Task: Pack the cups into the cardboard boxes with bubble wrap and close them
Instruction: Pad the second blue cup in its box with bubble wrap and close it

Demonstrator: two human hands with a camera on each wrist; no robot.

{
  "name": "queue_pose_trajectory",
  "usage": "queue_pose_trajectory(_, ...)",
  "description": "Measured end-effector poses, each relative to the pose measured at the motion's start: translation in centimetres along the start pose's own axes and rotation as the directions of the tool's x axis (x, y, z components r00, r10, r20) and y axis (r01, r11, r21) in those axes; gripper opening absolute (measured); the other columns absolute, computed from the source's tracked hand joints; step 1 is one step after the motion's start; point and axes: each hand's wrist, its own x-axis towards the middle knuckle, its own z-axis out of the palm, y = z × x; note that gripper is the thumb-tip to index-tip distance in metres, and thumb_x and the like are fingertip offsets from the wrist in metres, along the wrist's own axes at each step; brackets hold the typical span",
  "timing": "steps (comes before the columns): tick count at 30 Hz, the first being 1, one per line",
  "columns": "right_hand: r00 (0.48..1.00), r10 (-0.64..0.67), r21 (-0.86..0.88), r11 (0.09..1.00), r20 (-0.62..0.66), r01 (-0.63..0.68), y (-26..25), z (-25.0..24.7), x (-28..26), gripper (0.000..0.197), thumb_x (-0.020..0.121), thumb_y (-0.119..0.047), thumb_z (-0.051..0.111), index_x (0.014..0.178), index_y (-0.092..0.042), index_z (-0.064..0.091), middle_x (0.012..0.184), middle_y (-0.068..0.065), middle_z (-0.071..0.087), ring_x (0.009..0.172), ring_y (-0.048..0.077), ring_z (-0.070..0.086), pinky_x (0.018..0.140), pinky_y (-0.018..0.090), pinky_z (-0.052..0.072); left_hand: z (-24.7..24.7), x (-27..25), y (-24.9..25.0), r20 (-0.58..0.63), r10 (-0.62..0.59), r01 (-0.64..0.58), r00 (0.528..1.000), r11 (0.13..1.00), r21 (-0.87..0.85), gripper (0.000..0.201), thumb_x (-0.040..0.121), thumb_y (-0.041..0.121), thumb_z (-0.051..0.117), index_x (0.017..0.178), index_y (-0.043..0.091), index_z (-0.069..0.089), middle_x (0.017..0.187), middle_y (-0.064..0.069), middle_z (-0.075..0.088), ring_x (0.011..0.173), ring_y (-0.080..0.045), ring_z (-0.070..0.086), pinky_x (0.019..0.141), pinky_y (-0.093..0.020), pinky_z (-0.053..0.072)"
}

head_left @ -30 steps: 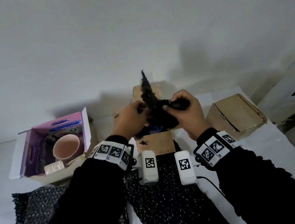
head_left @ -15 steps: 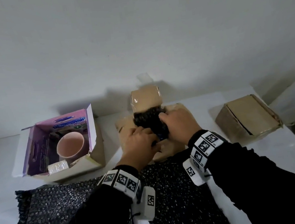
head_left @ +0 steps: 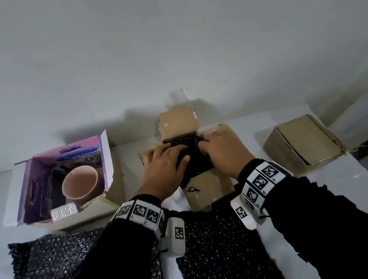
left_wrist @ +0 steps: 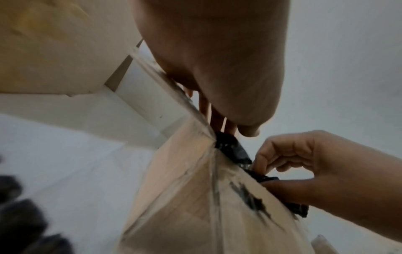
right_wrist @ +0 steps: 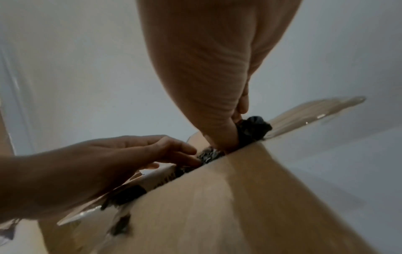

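A black bubble-wrap bundle (head_left: 195, 165) sits in the open middle cardboard box (head_left: 178, 126), whose flaps stand outward. My left hand (head_left: 165, 165) lies on the bundle's left side with fingers extended, tips pressing the wrap (right_wrist: 208, 154). My right hand (head_left: 220, 153) is on the right side; its curled fingers and thumb (left_wrist: 272, 165) pinch the wrap (left_wrist: 230, 147) at the box's edge. Whatever is inside the bundle is hidden. A pink cup (head_left: 80, 182) stands in the purple-lined box (head_left: 107, 155) at left.
A closed cardboard box (head_left: 302, 144) sits at right. Two sheets of black bubble wrap (head_left: 54, 264) (head_left: 218, 252) lie on the white table near me, under my forearms. A wall rises just behind the boxes.
The bundle was held up above the box a second ago; both hands have lowered it into the box and now push it down.
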Motion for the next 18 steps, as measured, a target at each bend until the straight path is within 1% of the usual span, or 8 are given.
queue_pose_trajectory(2,0.999,-0.047,0.001,0.999,-0.009,0.047,-0.8,0.0,-0.4,0.011,0.079,-0.009,0.067,0.078,-0.014,0.057,0.065,0.007,0.062,0.059,0.029,0.058,0.066,0.034,0.038,-0.2,0.7,0.6,0.096,-0.01,0.011,0.995,1.0,-0.003,0.061,0.095,0.057,0.011,0.141,0.034,0.043,0.141,0.012,0.053,0.142,-0.013,0.027,0.114,-0.049,0.01)
queue_pose_trajectory(3,0.998,-0.069,-0.004,0.998,-0.001,0.069,-1.0,0.2,-0.6,0.009,0.079,-0.012,0.067,0.081,-0.015,0.058,0.062,0.005,0.063,0.059,0.028,0.06,0.072,0.035,0.042,-0.2,1.0,0.9,0.141,-0.016,0.02,0.99,0.999,-0.026,0.055,0.099,0.053,0.014,0.144,0.034,0.041,0.144,0.012,0.05,0.144,-0.013,0.024,0.116,-0.05,0.004)
queue_pose_trajectory(5,0.997,-0.072,0.014,0.997,0.037,0.072,-1.1,0.4,-1.1,0.009,0.085,-0.019,0.06,0.093,-0.015,0.059,0.071,0.008,0.067,0.076,0.031,0.063,0.092,0.042,0.044,0.0,1.3,1.4,0.211,-0.017,0.033,0.977,0.997,-0.072,0.044,0.104,0.042,0.024,0.145,0.034,0.038,0.148,0.01,0.046,0.147,-0.015,0.017,0.116,-0.054,-0.004)
queue_pose_trajectory(8,0.989,0.002,0.094,0.995,0.15,-0.016,-0.7,-0.6,-1.1,0.016,0.089,-0.023,0.044,0.103,-0.017,0.049,0.094,0.011,0.06,0.1,0.031,0.05,0.111,0.041,0.027,0.3,1.4,1.4,0.255,0.007,0.018,0.967,0.995,-0.093,0.046,0.101,0.032,0.039,0.145,0.042,0.033,0.152,0.016,0.038,0.15,-0.018,0.006,0.114,-0.059,-0.011)
queue_pose_trajectory(11,0.95,-0.014,0.064,0.998,0.311,-0.006,0.3,-2.0,-0.6,0.016,0.086,-0.024,0.053,0.101,-0.021,0.051,0.094,0.001,0.051,0.102,0.026,0.049,0.114,0.04,0.023,0.1,1.9,1.1,0.285,0.023,-0.03,0.958,0.999,0.019,0.059,0.095,0.025,0.05,0.148,0.041,0.028,0.156,0.019,0.029,0.15,-0.023,-0.002,0.114,-0.062,-0.011)
queue_pose_trajectory(15,0.902,-0.079,0.094,0.995,0.425,0.043,1.3,-2.6,-0.5,0.012,0.085,-0.02,0.061,0.094,-0.027,0.067,0.094,-0.008,0.066,0.094,0.017,0.058,0.102,0.034,0.035,-0.3,2.5,0.9,0.264,0.018,-0.054,0.964,0.99,0.132,0.068,0.092,0.03,0.057,0.151,0.034,0.025,0.158,0.014,0.027,0.149,-0.022,0.0,0.116,-0.06,-0.007)
queue_pose_trajectory(16,0.906,-0.097,0.059,0.995,0.413,0.079,1.1,-2.4,-0.7,0.012,0.085,-0.023,0.061,0.094,-0.029,0.067,0.095,-0.01,0.066,0.096,0.016,0.058,0.104,0.036,0.032,-0.3,2.5,0.8,0.238,0.016,-0.053,0.971,0.987,0.149,0.07,0.091,0.033,0.06,0.151,0.033,0.024,0.157,0.013,0.028,0.149,-0.021,0.004,0.117,-0.058,-0.004)
queue_pose_trajectory(18,0.929,-0.096,-0.014,0.994,0.356,0.108,0.7,-1.8,-1.4,0.016,0.085,-0.029,0.058,0.099,-0.034,0.06,0.101,-0.007,0.063,0.108,0.018,0.052,0.107,0.041,0.015,-0.5,2.4,0.5,0.148,0.03,-0.059,0.988,0.978,0.199,0.07,0.086,0.04,0.064,0.148,0.032,0.032,0.152,0.01,0.037,0.145,-0.021,0.016,0.118,-0.052,0.006)
